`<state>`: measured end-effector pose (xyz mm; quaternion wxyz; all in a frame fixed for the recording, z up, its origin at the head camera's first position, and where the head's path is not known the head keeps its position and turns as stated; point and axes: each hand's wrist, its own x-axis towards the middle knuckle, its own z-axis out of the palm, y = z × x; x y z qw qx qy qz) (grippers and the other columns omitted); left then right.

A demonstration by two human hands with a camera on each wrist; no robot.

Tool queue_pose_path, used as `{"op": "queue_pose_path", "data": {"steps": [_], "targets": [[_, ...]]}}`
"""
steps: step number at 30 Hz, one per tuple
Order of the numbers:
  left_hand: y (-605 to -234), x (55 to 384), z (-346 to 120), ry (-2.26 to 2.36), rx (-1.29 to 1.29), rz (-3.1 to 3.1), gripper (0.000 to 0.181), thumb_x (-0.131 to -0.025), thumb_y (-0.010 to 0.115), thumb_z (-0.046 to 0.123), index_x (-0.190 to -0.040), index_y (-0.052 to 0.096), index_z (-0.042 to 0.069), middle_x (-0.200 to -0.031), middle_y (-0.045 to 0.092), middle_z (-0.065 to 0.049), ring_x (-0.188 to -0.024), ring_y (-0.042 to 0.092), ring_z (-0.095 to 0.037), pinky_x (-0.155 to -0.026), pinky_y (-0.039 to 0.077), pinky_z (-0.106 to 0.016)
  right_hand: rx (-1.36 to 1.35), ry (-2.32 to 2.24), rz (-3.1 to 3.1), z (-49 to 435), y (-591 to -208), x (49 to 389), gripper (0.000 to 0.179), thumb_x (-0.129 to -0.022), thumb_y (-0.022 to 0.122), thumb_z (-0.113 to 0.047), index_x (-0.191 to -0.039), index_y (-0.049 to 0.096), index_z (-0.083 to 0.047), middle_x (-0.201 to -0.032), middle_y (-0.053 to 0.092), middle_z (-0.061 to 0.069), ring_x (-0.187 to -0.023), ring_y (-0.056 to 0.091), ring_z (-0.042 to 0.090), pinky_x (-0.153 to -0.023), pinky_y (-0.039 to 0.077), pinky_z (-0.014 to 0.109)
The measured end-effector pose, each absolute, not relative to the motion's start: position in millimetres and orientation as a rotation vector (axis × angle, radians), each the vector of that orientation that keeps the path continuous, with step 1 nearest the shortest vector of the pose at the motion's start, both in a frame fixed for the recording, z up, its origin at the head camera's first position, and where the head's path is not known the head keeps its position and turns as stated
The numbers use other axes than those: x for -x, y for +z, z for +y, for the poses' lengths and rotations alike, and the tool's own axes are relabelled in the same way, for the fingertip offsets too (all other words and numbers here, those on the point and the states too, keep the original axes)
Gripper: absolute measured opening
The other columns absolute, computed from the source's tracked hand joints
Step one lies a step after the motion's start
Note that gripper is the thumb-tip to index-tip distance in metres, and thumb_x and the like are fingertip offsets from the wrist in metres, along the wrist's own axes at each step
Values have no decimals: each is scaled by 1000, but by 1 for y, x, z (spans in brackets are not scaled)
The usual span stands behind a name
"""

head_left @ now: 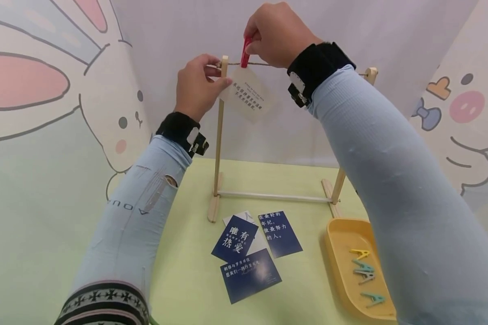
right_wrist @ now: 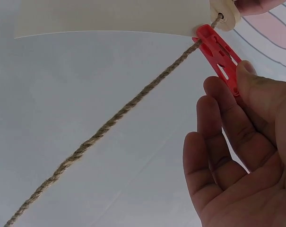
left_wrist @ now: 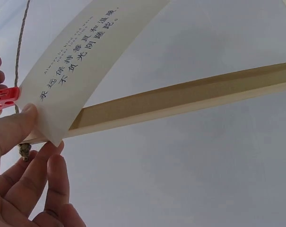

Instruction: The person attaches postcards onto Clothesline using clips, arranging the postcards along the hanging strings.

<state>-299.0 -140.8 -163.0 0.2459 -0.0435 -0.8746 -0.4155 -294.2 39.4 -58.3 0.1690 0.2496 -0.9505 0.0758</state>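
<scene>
My right hand [head_left: 282, 34] pinches a red clothespin [head_left: 245, 52] between thumb and fingers. The clothespin's jaws sit over a twine rope [right_wrist: 119, 113] at the top edge of a cream card [head_left: 250, 97] with printed writing. That card hangs tilted below the rope, close to the left post of a wooden rack [head_left: 219, 135]. With its thumb on the card's near face and fingers behind, my left hand [head_left: 197, 85] pinches the card's left edge beside the post. In the left wrist view, the rope's knot [left_wrist: 24, 150] shows near those fingers.
Below the rack, several printed cards, mostly dark blue [head_left: 251, 275], overlap on the light green table [head_left: 179, 271]. A yellow tray [head_left: 336, 271] at the right contains several small clothespins [head_left: 373, 298]. The rack's right post [head_left: 339, 185] stands behind my right arm.
</scene>
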Motion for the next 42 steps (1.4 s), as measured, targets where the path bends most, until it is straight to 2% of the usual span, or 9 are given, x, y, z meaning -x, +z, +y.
{"op": "queue_pose_path", "data": {"steps": [6,10,15,42], "targets": [[-166,297,-141,-1125,107,-2408,59,-93,77,38,-146,55,23,-136,69,2,-110,68,-16,-98,56,-27,-690,249,-2710,42,-59,293,40,-108,50,-32,-143,64,-18,-144,63,6,-116,59,26,-109,49,32],[-170,295,-142,-1187,101,-2396,62,-91,79,36,-146,53,22,-127,70,-3,-107,69,-18,-97,57,-31,-681,269,-2718,43,-60,291,40,-109,49,-33,-143,63,-19,-145,63,6,-116,59,26,-108,49,32],[-174,293,-145,-1216,98,-2384,59,-92,79,34,-143,54,21,-118,69,-5,-103,68,-18,-97,56,-29,-688,274,-2723,44,-61,292,40,-109,48,-34,-142,64,-19,-144,63,5,-115,59,26,-108,50,32],[-176,292,-157,-1159,116,-2348,49,-94,77,35,-136,60,17,-118,72,-4,-106,68,-16,-98,55,-23,-666,287,-2748,56,-68,303,40,-108,51,-35,-142,64,-20,-146,62,4,-114,59,27,-106,51,33]]}}
